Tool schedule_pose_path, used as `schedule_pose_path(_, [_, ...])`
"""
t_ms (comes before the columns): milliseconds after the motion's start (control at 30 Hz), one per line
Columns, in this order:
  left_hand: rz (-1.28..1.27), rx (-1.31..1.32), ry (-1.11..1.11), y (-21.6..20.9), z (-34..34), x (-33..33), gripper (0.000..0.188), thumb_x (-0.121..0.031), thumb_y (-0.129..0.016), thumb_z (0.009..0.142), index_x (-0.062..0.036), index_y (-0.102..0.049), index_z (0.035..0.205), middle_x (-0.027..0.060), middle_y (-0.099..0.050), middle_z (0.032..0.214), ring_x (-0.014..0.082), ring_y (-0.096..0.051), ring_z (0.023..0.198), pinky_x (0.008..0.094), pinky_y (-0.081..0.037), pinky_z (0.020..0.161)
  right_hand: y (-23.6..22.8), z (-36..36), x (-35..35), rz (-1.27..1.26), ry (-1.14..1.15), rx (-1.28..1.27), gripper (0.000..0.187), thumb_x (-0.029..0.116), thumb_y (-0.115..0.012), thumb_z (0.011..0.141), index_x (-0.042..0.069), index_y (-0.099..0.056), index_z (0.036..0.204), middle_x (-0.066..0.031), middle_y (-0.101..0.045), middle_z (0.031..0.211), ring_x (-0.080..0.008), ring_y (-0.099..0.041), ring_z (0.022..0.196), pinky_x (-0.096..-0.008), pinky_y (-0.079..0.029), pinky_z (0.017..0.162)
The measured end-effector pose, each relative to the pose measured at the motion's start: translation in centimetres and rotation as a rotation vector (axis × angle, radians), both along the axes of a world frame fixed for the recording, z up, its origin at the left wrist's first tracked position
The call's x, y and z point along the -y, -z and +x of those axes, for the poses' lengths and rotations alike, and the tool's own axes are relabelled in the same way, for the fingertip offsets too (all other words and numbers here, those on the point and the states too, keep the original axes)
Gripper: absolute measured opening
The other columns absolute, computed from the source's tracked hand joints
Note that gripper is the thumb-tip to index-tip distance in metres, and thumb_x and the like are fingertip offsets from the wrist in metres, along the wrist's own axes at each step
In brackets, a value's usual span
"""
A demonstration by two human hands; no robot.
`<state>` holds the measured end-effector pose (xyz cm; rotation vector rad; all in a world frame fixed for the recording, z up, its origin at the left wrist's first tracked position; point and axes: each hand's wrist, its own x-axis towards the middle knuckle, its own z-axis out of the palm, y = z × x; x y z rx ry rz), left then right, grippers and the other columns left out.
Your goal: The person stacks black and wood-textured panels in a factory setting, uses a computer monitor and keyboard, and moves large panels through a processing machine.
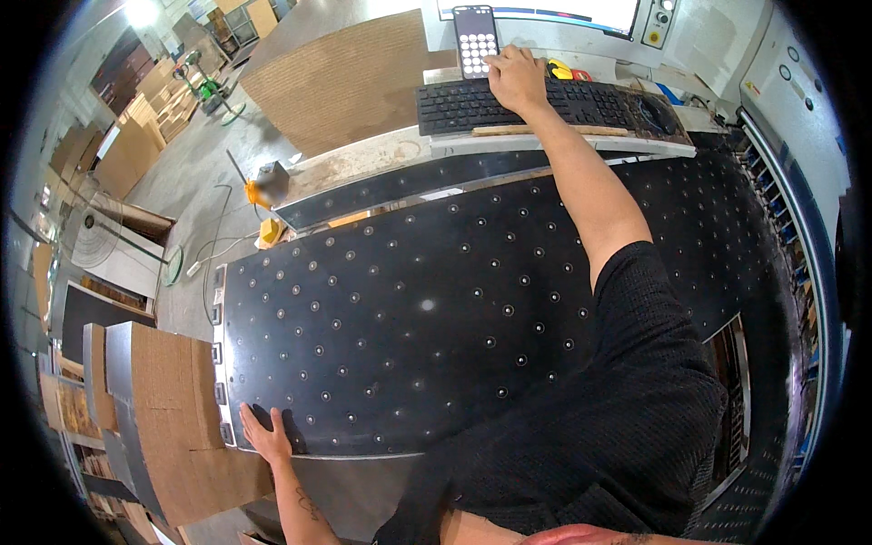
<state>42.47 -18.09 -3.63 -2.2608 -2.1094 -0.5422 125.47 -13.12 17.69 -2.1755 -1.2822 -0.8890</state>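
Note:
My right hand reaches forward over the black keyboard. One of its fingertips is at the lower right of a phone, which leans upright behind the keyboard and shows a grid of round keys. The hand grips nothing and its fingers are partly bent. At the near left corner of a black table dotted with small round studs, my left hand rests with its fingers spread. Nothing is in it.
Behind the phone stands a monitor. A black mouse sits right of the keyboard, and a yellow tape measure lies behind it. Brown boards stand left of the table. A machine with a rail runs along the right.

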Motion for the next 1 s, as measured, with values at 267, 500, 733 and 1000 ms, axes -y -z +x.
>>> schedule_pose_path(267, [-0.018, -0.016, -0.004, 0.0, 0.1, -0.1, 0.085, -0.053, -0.062, 0.099, -0.0014, -0.033, 0.16, 0.0207, -0.039, 0.163, 0.0367, -0.032, 0.153, 0.0499, -0.022, 0.125, -0.5, -0.1, -1.0, 0.038, -0.056, 0.005, 0.033, 0.026, -0.06, 0.094, 0.026, -0.075, 0.125, -0.0069, -0.064, 0.121, -0.0309, -0.056, 0.121, -0.0543, -0.042, 0.102])
schedule_pose_path(500, [0.015, -0.014, 0.004, 0.2, -0.2, 0.0, 0.085, -0.052, -0.063, 0.098, -0.0005, -0.034, 0.159, 0.0204, -0.04, 0.162, 0.0372, -0.033, 0.152, 0.0498, -0.023, 0.124, -1.2, -0.5, -2.3, 0.016, 0.01, -0.026, 0.041, 0.026, -0.063, 0.092, 0.028, -0.071, 0.133, -0.0072, -0.063, 0.125, -0.032, -0.056, 0.122, -0.055, -0.041, 0.103])
schedule_pose_path(733, [0.007, -0.01, -0.001, -0.1, 0.3, 0.0, 0.084, -0.051, -0.064, 0.098, -0.0003, -0.035, 0.159, 0.0206, -0.041, 0.162, 0.0372, -0.033, 0.152, 0.0501, -0.024, 0.124, -0.7, 1.0, -0.6, 0.034, 0.126, -0.089, 0.04, 0.025, -0.062, 0.092, 0.027, -0.07, 0.131, -0.0091, -0.062, 0.125, -0.0319, -0.055, 0.123, -0.0554, -0.041, 0.103])
schedule_pose_path(1000, [0.004, -0.025, -0.007, 0.5, -0.4, -0.2, 0.086, -0.056, -0.061, 0.098, -0.0014, -0.034, 0.16, 0.0205, -0.039, 0.163, 0.0364, -0.032, 0.153, 0.0499, -0.022, 0.125, -1.1, 1.1, 0.0, 0.097, 0.11, -0.093, 0.037, 0.026, -0.06, 0.094, 0.027, -0.071, 0.13, -0.0088, -0.062, 0.127, -0.0324, -0.055, 0.124, -0.0565, -0.041, 0.103])
